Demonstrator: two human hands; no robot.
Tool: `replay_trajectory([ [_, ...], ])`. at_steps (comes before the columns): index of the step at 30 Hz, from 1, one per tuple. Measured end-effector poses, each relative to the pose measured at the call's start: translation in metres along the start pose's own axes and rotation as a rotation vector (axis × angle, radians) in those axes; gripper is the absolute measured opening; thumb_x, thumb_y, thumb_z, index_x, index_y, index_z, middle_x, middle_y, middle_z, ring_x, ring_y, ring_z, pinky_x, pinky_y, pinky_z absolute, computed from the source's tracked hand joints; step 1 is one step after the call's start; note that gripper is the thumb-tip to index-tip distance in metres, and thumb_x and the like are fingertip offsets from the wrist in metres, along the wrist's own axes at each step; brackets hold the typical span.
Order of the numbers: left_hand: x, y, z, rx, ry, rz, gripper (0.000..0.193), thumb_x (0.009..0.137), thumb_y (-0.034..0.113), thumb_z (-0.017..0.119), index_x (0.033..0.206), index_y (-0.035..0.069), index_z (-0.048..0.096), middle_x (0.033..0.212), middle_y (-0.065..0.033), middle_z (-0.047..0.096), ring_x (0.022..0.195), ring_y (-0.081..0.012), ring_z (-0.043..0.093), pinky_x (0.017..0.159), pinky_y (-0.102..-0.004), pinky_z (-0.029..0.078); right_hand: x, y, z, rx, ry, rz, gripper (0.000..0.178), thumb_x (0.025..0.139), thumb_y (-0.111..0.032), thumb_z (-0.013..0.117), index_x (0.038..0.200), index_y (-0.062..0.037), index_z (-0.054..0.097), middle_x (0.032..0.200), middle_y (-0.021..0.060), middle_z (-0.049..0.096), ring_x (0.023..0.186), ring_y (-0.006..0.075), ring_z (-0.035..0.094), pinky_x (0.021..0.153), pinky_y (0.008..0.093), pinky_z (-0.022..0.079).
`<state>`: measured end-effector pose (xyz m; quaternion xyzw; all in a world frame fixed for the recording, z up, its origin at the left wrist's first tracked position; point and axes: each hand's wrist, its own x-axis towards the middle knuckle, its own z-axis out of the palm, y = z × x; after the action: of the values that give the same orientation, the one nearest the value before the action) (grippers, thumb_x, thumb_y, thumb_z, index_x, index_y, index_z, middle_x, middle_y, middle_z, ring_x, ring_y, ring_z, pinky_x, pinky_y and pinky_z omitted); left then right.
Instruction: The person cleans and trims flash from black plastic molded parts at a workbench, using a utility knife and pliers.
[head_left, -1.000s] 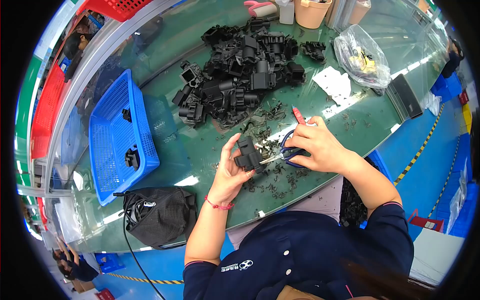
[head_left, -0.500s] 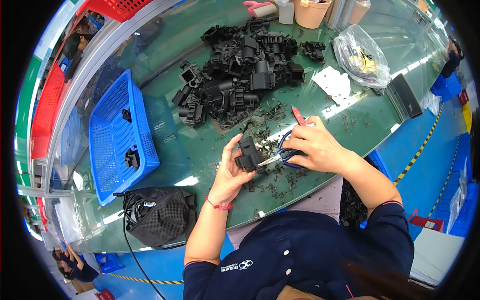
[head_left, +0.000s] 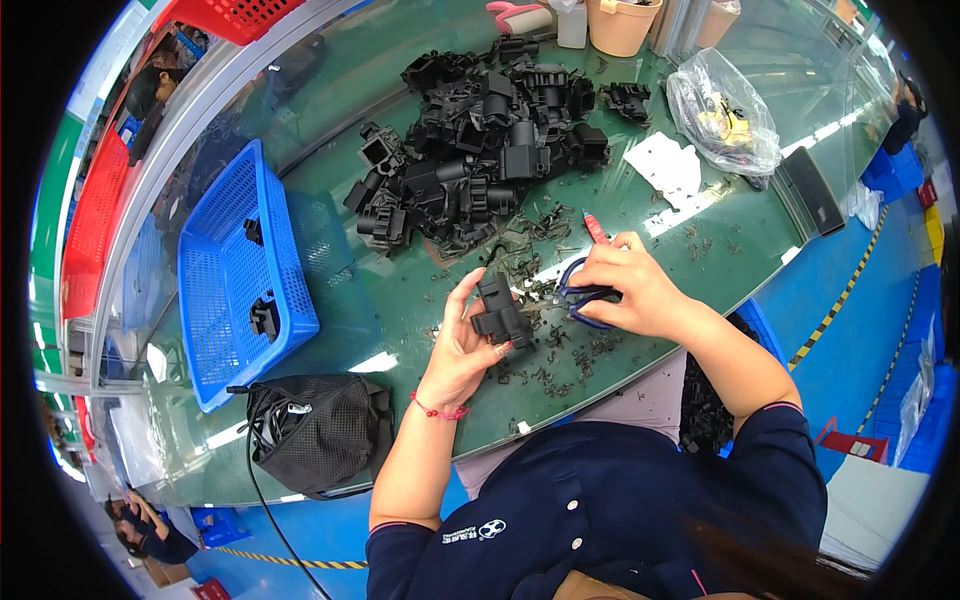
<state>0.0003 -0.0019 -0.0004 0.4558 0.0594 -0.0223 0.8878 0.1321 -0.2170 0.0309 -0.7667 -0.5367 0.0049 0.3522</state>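
Observation:
My left hand (head_left: 462,345), with a red bracelet at its wrist, holds a black molded plastic part (head_left: 501,312) over the green table. My right hand (head_left: 632,290) is closed around a pair of small scissors-like snips (head_left: 578,295) with dark blue looped handles. Their tips point toward the part; the blades are hard to make out, and I cannot tell if they touch it. A red pen-shaped tool (head_left: 596,229) sticks out at the top of my right hand, its thin tip pointing away from me. Small black plastic scraps (head_left: 560,370) lie scattered below and around both hands.
Beyond my hands is a heap of black plastic parts (head_left: 480,150). On the left stand a blue perforated basket (head_left: 300,320) with a few parts and a black mesh bag (head_left: 320,430) with a cable. At right lie a white sheet (head_left: 665,170) and a clear plastic bag (head_left: 720,110).
The snips have drawn back slightly to the right from the black part, and their handles have come closer together. My left hand and the part have hardly moved.

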Motion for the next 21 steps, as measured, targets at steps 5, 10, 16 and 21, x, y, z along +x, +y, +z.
replay_trajectory([
  [5, -0.001, 0.000, -0.002, -0.023, 0.012, 0.003, 0.095, 0.067, 0.001, 0.075, 0.142, 0.016, 0.019, 0.124, -0.0158, 0.046, 0.106, -0.0213, 0.052, 0.093, -0.0333, 0.043, 0.002, 0.001, -0.009, 0.033, 0.024, 0.110, 0.024, 0.070, -0.016, 0.072, 0.091, -0.0118, 0.063, 0.084, 0.0002, 0.058, 0.079, 0.0167, 0.055, 0.083, 0.0331, 0.031],
  [10, -0.001, 0.002, 0.002, -0.032, 0.014, -0.013, 0.094, 0.068, 0.001, 0.074, 0.142, 0.015, 0.018, 0.123, -0.0165, 0.047, 0.106, -0.0209, 0.052, 0.092, -0.0322, 0.043, -0.005, 0.007, -0.016, -0.017, -0.009, 0.127, 0.027, 0.067, -0.012, 0.071, 0.092, -0.0099, 0.059, 0.086, 0.0014, 0.057, 0.081, 0.0183, 0.054, 0.080, 0.0330, 0.031],
  [16, 0.000, 0.001, 0.002, 0.001, 0.002, -0.012, 0.092, 0.069, -0.001, 0.072, 0.142, 0.015, 0.018, 0.123, -0.0167, 0.047, 0.106, -0.0204, 0.053, 0.091, -0.0313, 0.043, -0.003, -0.007, -0.007, -0.108, -0.066, 0.023, 0.031, 0.067, -0.018, 0.075, 0.094, -0.0122, 0.061, 0.085, 0.0008, 0.054, 0.082, 0.0188, 0.052, 0.083, 0.0377, 0.031],
  [21, -0.001, 0.000, 0.001, 0.032, -0.005, 0.004, 0.090, 0.069, -0.003, 0.069, 0.142, 0.015, 0.018, 0.123, -0.0169, 0.047, 0.107, -0.0207, 0.052, 0.092, -0.0316, 0.043, -0.003, -0.008, -0.006, -0.143, -0.064, -0.012, 0.032, 0.066, -0.020, 0.075, 0.094, -0.0122, 0.061, 0.083, 0.0004, 0.053, 0.082, 0.0185, 0.052, 0.083, 0.0391, 0.031],
])
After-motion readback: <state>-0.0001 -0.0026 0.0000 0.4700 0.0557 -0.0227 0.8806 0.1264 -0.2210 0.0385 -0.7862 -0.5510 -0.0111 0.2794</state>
